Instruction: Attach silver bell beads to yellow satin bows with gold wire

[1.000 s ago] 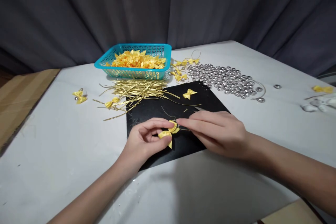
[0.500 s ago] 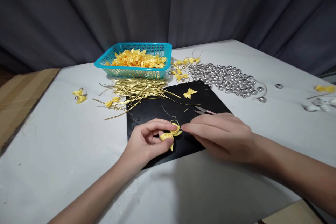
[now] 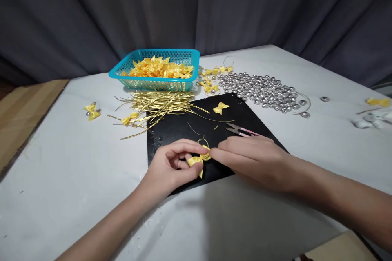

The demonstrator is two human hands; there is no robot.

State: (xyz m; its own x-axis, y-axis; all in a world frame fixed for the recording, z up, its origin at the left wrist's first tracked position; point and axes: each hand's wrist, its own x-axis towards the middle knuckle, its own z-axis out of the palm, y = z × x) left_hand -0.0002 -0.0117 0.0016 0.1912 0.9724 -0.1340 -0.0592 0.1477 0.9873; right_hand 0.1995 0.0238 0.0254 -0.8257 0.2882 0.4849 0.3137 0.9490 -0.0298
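Observation:
My left hand (image 3: 173, 163) pinches a yellow ribbon bow (image 3: 195, 161) between thumb and fingers, above a black mat (image 3: 180, 130). From the bow's top rises a thin loop of gold cord (image 3: 203, 142). My right hand (image 3: 251, 159) is closed, its fingertips pressed against the bow's right side; what they pinch is hidden. Just beyond that hand lie small scissors (image 3: 239, 129) with pink handles, their blades apart. Another yellow bow (image 3: 221, 108) rests on the mat's far part.
A blue basket (image 3: 154, 82) full of yellow bows stands at the back. Before it lies a pile of gold cords (image 3: 165, 102). Many silver beads (image 3: 263, 91) spread to the right. A finished-looking bow with a bead (image 3: 92, 111) sits at left, near cardboard (image 3: 30, 110).
My right hand has shifted slightly left and now meets the bow's right side. More of the scissors shows behind it. My left hand keeps its hold on the bow.

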